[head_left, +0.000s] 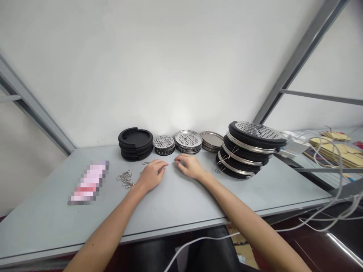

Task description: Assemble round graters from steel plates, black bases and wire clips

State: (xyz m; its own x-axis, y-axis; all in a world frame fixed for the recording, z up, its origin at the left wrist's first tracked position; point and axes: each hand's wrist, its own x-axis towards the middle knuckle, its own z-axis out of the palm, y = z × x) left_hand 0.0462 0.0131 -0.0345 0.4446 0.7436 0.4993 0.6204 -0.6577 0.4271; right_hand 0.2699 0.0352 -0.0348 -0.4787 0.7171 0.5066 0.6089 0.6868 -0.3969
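My left hand rests over the grey table with its fingers stretched forward and the thumb a little apart, holding nothing visible. Just left of it lies a loose heap of small wire hooks, and another hook sits beyond its knuckles. Facing it across a narrow gap, my right hand is also open, thumb and fingers apart. Beyond the hands stand a stack of black round rings, a stack of small perforated discs, a stack of perforated metal plates and plain metal plates.
At the right leans a tall pile of black-rimmed perforated round assemblies, with wire hooks hanging from its side. A blurred pink-screened phone lies at the left. White cables and yellow packets are at the far right.
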